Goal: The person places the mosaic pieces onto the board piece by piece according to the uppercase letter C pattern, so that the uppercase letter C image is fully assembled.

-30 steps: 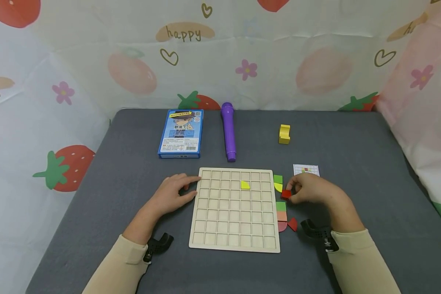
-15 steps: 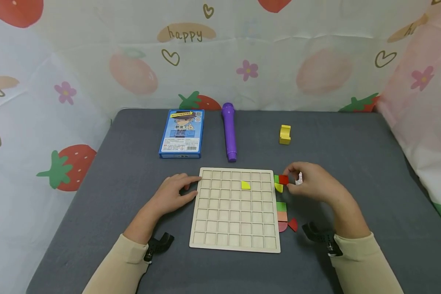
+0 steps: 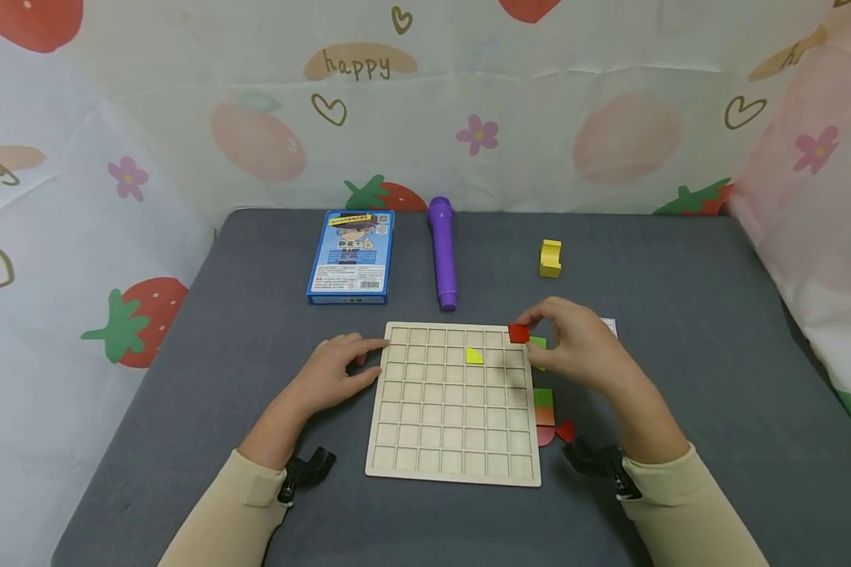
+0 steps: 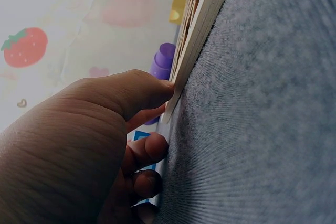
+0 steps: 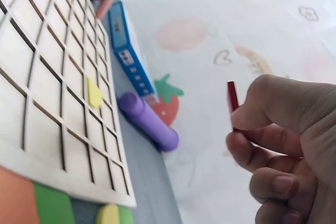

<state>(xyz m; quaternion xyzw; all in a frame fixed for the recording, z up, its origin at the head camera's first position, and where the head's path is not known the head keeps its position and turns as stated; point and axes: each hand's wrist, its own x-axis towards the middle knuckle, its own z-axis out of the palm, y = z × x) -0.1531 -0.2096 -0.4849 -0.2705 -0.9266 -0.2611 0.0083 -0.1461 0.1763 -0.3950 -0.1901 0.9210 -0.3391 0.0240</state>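
A pale wooden grid board [image 3: 431, 415] lies in front of me, with one yellow quarter-round tile [image 3: 474, 357] in an upper cell. My right hand [image 3: 581, 346] pinches a red square tile [image 3: 518, 334] between thumb and forefinger over the board's upper right corner. Its thin edge shows raised in the right wrist view. At the board's left side, the thumb and straight forefinger of my left hand [image 3: 329, 372] touch the edge; in the left wrist view, the thumb tip [image 4: 167, 88] presses the board's side while the other fingers bend loosely.
Along the board's right edge lie green [image 3: 543, 398], orange [image 3: 544, 416] and pink [image 3: 545, 436] tiles, plus a red wedge [image 3: 566, 431]. A printed card [image 3: 611, 325] is mostly behind my right hand. Farther back are a blue box [image 3: 350, 256], a purple microphone-shaped thing [image 3: 443, 253] and a yellow block [image 3: 549, 259].
My right hand has carried the red tile up and leftward, from beside the board's right edge to over its upper right corner. My left hand stays put.
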